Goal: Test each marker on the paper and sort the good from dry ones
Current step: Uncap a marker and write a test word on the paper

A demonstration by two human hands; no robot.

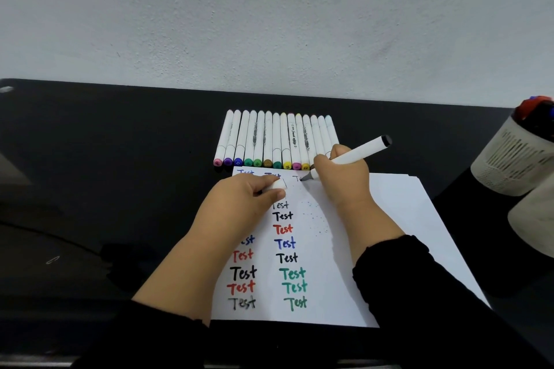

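Right hand [340,172] gripping white marker [350,156], tip touching paper [398,219]. Left hand [248,201] pinching white cap [279,184] over paper. At right, mesh cup [512,159] holding red and blue pens [536,106].

The left hand [244,201] covers several written words on the paper [398,210], leaving only fragments around it. The right hand [341,177] hides the near ends of the rightmost markers in the row [269,141] beyond the paper. The mesh cup [515,156] right of the paper is cut by the frame edge, its contents blurred.
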